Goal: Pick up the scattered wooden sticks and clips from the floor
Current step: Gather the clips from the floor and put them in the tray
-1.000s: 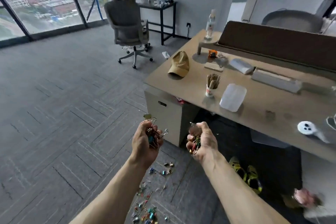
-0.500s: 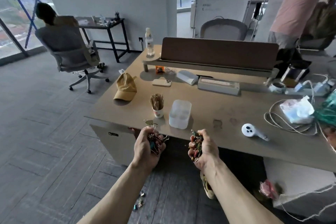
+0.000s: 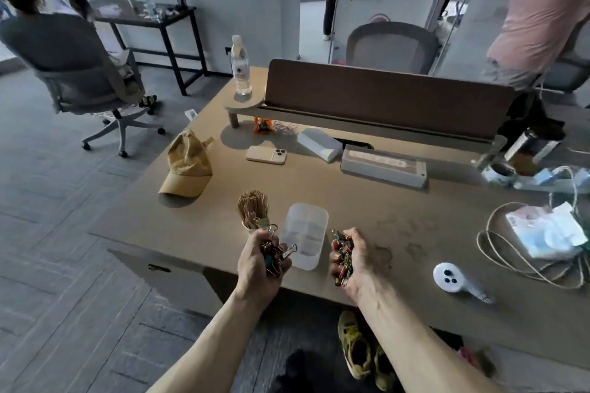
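The left hand (image 3: 259, 266) and right hand (image 3: 356, 260) each grip a fistful of coloured metal binder clips (image 3: 275, 253), fingers (image 3: 333, 271) curled tight, at 7 and 4 o'clock of a translucent plastic box (image 3: 306, 233) on the tan counter (image 3: 399, 210); wooden sticks (image 3: 253, 207) already fill a small cup (image 3: 255, 230) at its 10 o'clock. Unloading appears left to do; a tan cap (image 3: 188, 166) and a coiled cord (image 3: 498, 252) lie well clear.

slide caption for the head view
Left hand and right hand each grip a bunch of clips at the desk edge, flanking a translucent box.

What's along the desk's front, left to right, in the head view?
Tan cap → left hand gripping clips → clear plastic box → right hand, also gripping clips → white handheld device.
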Motion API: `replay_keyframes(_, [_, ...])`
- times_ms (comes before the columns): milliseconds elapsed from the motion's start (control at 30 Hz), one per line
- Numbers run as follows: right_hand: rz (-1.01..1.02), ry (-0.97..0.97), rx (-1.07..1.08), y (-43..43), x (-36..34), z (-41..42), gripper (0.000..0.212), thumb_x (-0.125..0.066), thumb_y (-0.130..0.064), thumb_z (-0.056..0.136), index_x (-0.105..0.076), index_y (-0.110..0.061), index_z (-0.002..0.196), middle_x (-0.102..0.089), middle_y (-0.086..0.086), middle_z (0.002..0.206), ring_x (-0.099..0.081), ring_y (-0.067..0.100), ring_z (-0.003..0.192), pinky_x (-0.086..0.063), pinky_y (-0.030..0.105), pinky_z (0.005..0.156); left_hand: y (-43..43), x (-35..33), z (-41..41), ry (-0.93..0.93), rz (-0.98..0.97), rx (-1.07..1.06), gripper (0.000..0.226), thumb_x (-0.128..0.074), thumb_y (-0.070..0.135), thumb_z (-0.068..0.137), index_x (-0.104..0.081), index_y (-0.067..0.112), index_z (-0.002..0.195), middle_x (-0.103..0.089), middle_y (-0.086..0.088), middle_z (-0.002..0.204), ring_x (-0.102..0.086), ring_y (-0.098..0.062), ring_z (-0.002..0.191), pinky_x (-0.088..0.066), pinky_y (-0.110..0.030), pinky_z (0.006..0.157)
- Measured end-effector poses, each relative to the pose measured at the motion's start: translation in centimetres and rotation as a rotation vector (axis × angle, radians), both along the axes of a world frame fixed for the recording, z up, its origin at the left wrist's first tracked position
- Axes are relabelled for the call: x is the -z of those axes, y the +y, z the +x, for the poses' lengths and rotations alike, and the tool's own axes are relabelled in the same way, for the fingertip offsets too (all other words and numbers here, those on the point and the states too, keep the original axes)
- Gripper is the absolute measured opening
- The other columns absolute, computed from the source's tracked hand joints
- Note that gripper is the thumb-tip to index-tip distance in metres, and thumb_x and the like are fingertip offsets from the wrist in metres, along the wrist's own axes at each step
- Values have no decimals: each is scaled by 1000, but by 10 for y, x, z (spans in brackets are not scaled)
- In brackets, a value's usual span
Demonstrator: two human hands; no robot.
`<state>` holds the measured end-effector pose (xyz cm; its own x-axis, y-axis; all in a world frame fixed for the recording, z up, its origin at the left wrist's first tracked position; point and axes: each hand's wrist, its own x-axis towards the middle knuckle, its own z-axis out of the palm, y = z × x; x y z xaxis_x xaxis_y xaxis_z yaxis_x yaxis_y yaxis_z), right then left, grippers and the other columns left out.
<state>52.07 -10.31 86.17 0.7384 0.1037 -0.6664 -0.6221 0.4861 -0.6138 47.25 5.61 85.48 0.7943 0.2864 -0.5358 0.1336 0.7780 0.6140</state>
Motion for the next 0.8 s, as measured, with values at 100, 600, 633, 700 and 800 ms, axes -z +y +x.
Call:
replay_keyframes(100, [-74,29,23,23,3,38,21,-53,-18,86,-56,-11,67,-51,3,53,-38,13,37,-26,15,33,13,14,38,61,45,10,8,-56,14,88,-53,17,81,-50,-4,71,-53,-17,57,-36,-26,49])
replay_keyframes(600, [-420,82,-23,63,58,149,9,-64,-15,76,-60,-7,74,-48,15,64,-38,18,42,-28,21,40,3,67,133,235,601,164,13,-53,10,94,-47,11,82,-48,-7,65,-46,-17,55,-37,-30,46])
replay_keyframes(633, [-463,65,-52,65,63,150,11,-63,-17,75,-59,-8,70,-46,14,62,-39,19,45,-29,22,41,1,69,134,244,638,153,13,-53,10,94,-48,10,83,-48,-6,65,-45,-15,54,-38,-32,48])
replay_keyframes(700, [-540,21,-102,68,68,152,18,-63,-24,70,-56,-11,60,-45,11,55,-41,19,51,-31,28,44,-4,70,137,256,709,143,10,-53,9,94,-52,7,85,-50,-4,64,-46,-15,55,-39,-35,53])
replay_keyframes(800, [-657,-34,-181,70,77,154,29,-64,-26,69,-50,-12,47,-48,0,43,-43,19,47,-35,32,48,-10,75,141,279,814,176,6,-56,12,92,-55,12,86,-55,-2,65,-49,-17,59,-42,-40,58])
